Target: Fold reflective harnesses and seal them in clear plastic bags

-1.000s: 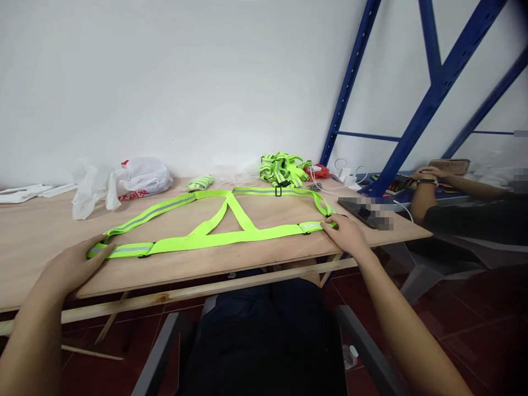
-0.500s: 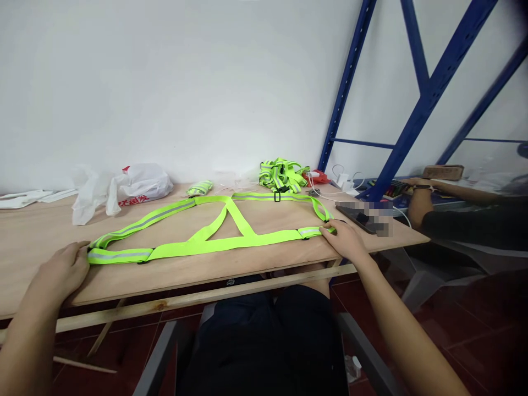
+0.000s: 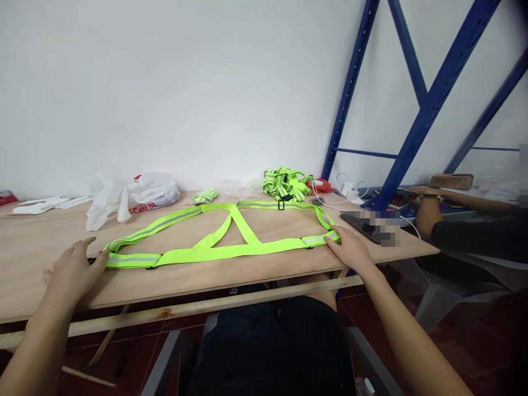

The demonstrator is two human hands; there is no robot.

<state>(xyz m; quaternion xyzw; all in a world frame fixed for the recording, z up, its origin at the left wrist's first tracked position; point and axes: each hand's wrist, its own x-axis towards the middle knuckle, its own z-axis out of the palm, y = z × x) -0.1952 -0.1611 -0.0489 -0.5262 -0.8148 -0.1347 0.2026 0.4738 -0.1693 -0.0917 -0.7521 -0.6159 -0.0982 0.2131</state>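
A neon-yellow reflective vest [image 3: 231, 250] made of elastic straps, with grey reflective strips and black buckles, lies spread on the wooden table [image 3: 185, 280]. Its two crossing straps form a triangle in the middle. At the left end, my left hand [image 3: 76, 269] has its fingers apart, the thumb touching the strap beside a black buckle. My right hand [image 3: 350, 250] is closed on the strap at the right end, thumb on the near side. Part of that end is hidden under its fingers.
Behind lie a bundle of similar straps [image 3: 289, 184], a small rolled one [image 3: 205, 196] and white plastic bags [image 3: 154, 190]. A phone [image 3: 363, 226] and cables are on the right by a blue metal frame [image 3: 412, 132]. Another person's arm [image 3: 431, 212] shows at far right.
My left hand's fingers have spread, and the index finger has lifted from the strap end. My right hand stays at the right end. The whole view has shifted slightly.
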